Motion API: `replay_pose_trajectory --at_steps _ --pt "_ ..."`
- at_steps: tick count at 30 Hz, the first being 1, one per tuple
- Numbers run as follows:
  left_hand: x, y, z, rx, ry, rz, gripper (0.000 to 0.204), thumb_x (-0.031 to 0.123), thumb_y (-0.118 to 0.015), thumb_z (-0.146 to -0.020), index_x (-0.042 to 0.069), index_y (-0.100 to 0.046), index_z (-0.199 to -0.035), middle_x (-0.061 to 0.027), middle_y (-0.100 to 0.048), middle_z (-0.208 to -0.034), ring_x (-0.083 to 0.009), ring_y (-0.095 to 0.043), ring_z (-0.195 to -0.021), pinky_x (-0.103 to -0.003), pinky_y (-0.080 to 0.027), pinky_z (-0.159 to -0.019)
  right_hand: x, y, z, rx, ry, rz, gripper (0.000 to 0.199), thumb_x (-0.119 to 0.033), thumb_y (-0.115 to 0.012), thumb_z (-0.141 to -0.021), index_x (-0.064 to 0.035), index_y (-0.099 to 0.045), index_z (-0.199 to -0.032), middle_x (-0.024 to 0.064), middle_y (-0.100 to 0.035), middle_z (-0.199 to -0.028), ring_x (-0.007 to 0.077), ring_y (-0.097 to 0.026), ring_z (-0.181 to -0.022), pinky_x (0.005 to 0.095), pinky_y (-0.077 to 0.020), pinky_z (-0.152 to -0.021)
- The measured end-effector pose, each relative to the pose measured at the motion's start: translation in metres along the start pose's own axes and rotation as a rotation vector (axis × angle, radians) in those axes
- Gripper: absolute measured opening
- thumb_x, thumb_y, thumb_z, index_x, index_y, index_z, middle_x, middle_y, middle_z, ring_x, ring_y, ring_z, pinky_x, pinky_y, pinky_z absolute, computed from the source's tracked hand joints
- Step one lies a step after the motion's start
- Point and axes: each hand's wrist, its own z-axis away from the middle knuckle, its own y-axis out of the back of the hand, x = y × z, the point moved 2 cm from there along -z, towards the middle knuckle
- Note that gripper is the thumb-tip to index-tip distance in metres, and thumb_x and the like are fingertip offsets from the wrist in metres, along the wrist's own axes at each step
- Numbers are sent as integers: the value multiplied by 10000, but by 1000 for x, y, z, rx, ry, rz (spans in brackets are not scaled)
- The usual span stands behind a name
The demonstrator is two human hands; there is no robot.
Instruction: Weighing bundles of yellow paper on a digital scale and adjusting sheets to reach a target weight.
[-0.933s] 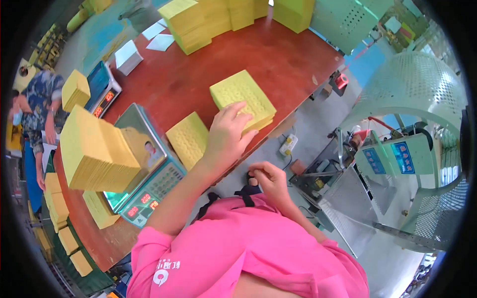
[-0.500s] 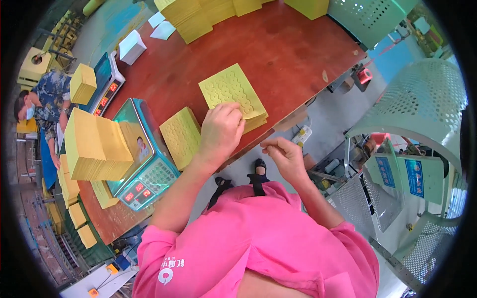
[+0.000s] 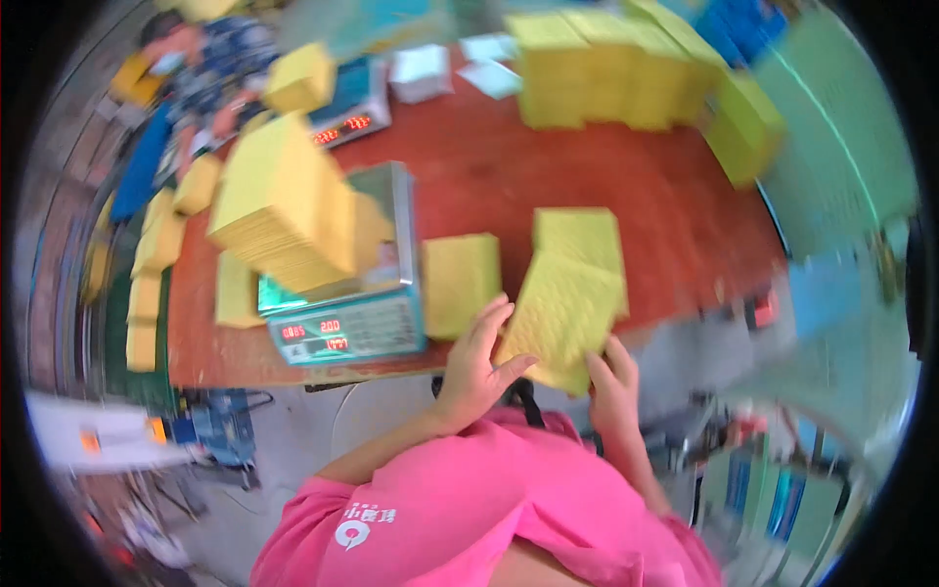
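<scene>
A sheaf of embossed yellow paper (image 3: 562, 318) is tilted toward me over the table's front edge. My right hand (image 3: 614, 383) grips its near right corner, with the thumb on top and the fingers partly hidden below. Along its left edge lies my left hand (image 3: 474, 377), fingers stretched and thumb spread apart, touching or very near the paper. Behind the sheaf is a yellow paper stack (image 3: 577, 233), partly covered by it. Another yellow stack (image 3: 460, 284) stands just left of my left hand.
A teal scale (image 3: 342, 328) with red digits carries a tall yellow paper pile (image 3: 284, 201). Farther back are a second scale (image 3: 357, 103), white paper (image 3: 421, 73) and more yellow stacks (image 3: 597, 73) on the red table (image 3: 469, 176). A person (image 3: 210, 78) works at the far left.
My view has swung right and is blurred. The right hand has come in to the paper and closed on it. My left hand has left the stack's top and opened beside the sheaf, now tilted toward me.
</scene>
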Motion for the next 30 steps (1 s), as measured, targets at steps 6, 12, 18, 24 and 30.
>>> replay_pose_trajectory --at_steps 6,12,18,24,30 --pt "-28 89 9 -17 606 865 199 213 -681 -923 37 -672 -1016 55 -578 -788 -26 -495 -695 -205 -389 -606 -42 -84 7 -107 143 -14 195 -17 -544 -890 19 -617 -1068 -23 -572 -846 42 -453 -674 197 -338 -589" --pt "-8 265 -16 349 241 329 212 218 -680 -915 47 -638 -797 54 -528 -640 -27 -451 -576 -226 -365 -516 -145 -233 -32 -385 558 299 281 4 -601 -854 39 -631 -1132 19 -618 -862 64 -548 -710 229 -466 -623" --pt "-54 372 -102 318 203 211 249 258 -636 -937 74 -610 -772 42 -575 -680 -35 -516 -603 -204 -389 -542 -183 -351 -119 -407 579 55 499 -48 -647 -874 42 -500 -1343 58 -630 -803 87 -542 -653 244 -419 -562" --pt "-105 380 -116 82 313 337 248 267 -643 -937 104 -588 -758 34 -588 -684 -43 -535 -595 -207 -397 -523 -164 -362 -139 -381 516 142 452 -47 -664 -865 51 -541 -1289 35 -619 -752 81 -533 -630 241 -411 -558" --pt "-112 378 -110 113 318 293 250 251 -633 -940 110 -558 -747 37 -567 -644 -39 -498 -536 -209 -366 -469 -156 -364 -129 -288 582 235 327 -58 -684 -861 34 -628 -1169 2 -606 -747 65 -530 -660 233 -434 -595"
